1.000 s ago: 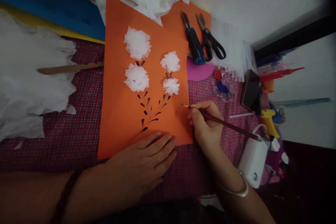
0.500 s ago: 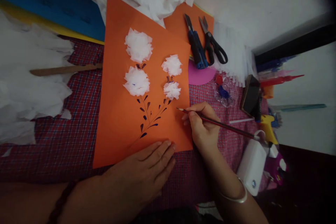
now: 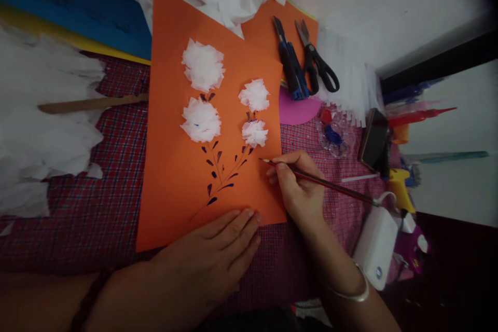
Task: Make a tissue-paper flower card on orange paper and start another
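Observation:
An orange sheet of paper [image 3: 171, 176] lies in front of me, bearing several ruffled white paper flowers [image 3: 203, 66] and thin drawn stems with dark leaves [image 3: 225, 185]. My left hand [image 3: 218, 251] rests flat across the sheet's lower edge, fingers stretched out. Between the fingertips of my right hand [image 3: 298, 181] is a pencil [image 3: 327, 182] with a dark red body. Its sharpened tip is over the paper, right of the stems and below the smaller flowers; whether it touches the sheet I cannot tell.
Behind the sheet lie a box cutter [image 3: 290, 65] and black-handled scissors [image 3: 317, 62]. To the right are a clear paint palette [image 3: 335, 132], a phone [image 3: 372, 140], a yellow glue gun [image 3: 400, 187] and a white device [image 3: 375, 246]. White crumpled paper [image 3: 42, 129] and a wooden stick [image 3: 89, 104] are leftward.
The view has shifted slightly. My right hand has barely moved, with the pencil tip a little further left and up. The left hand stays on the sheet.

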Available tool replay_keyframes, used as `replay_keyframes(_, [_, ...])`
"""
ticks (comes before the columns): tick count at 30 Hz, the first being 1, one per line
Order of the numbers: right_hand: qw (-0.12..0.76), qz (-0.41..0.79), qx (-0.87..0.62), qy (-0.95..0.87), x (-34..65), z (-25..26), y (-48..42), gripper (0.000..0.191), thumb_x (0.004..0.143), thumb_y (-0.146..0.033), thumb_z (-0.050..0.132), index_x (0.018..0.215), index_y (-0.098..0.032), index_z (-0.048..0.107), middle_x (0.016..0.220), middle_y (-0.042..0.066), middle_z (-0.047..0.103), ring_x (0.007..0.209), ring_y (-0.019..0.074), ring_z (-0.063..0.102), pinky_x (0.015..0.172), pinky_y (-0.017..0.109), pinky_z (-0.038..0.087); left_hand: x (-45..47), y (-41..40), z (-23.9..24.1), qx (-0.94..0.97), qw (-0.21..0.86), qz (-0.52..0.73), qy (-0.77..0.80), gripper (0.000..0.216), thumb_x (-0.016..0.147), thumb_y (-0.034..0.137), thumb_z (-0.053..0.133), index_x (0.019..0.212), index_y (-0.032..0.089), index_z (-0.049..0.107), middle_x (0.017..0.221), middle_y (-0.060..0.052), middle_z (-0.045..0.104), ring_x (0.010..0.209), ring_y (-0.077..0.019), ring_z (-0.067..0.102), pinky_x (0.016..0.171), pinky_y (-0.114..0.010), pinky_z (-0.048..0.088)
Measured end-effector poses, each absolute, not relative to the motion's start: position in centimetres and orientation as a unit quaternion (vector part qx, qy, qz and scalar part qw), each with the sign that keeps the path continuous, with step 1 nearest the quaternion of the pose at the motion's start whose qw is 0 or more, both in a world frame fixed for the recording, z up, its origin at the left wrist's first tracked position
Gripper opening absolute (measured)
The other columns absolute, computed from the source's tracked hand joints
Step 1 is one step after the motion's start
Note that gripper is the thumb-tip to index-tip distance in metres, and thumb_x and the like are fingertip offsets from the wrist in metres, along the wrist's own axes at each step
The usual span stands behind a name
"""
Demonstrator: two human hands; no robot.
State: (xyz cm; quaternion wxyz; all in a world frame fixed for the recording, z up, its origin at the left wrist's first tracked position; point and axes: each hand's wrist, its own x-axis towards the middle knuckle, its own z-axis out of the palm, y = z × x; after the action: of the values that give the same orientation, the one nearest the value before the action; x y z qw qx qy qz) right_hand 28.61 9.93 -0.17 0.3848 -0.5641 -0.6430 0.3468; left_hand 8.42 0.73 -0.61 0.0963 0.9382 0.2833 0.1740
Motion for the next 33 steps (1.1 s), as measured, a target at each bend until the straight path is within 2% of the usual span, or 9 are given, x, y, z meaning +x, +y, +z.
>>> replay_keyframes(33, [0.383,0.331,-0.578,-0.641,28.7,-0.01,9.66,0.009,0.085,-0.018,0.056,0.079,-0.022,0.061,0.061,-0.004,0.063,0.051,0.0096,0.056,0.049,0.023,0.045,8.29,0.71,-0.63,0.94,0.11,0.161,0.279,0.043,0.1,0.038,0.051,0.134,0.013,0.06,0.142,-0.01,0.061,0.133,-0.0225,0.052,0.118,-0.038,0.027])
